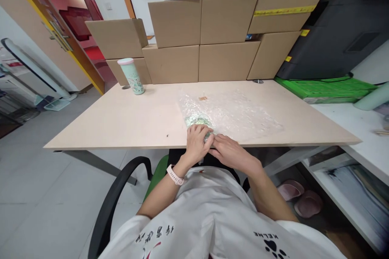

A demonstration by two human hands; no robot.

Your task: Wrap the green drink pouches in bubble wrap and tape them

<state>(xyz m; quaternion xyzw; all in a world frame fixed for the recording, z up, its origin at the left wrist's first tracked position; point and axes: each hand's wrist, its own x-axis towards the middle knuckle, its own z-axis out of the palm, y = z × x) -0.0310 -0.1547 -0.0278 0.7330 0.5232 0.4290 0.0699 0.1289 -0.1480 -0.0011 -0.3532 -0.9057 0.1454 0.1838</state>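
A clear sheet of bubble wrap [240, 109] lies spread on the table, its near left corner gathered over a green item [199, 120] whose kind I cannot make out. My left hand [196, 142] curls over the near side of this wrapped item, fingers bent and closed on it. Just to the right, my right hand [229, 151] has its fingertips pressed together at the near edge of the wrap, touching the left hand. Both hands sit at the table's front edge. What lies beneath the fingers is hidden.
Cardboard boxes [172, 64] stand stacked along the back of the table [115, 129]. A mint tumbler [132, 76] with a pink lid stands at the back left. On the right are a green crate [334, 89] and a large dark case [340, 36].
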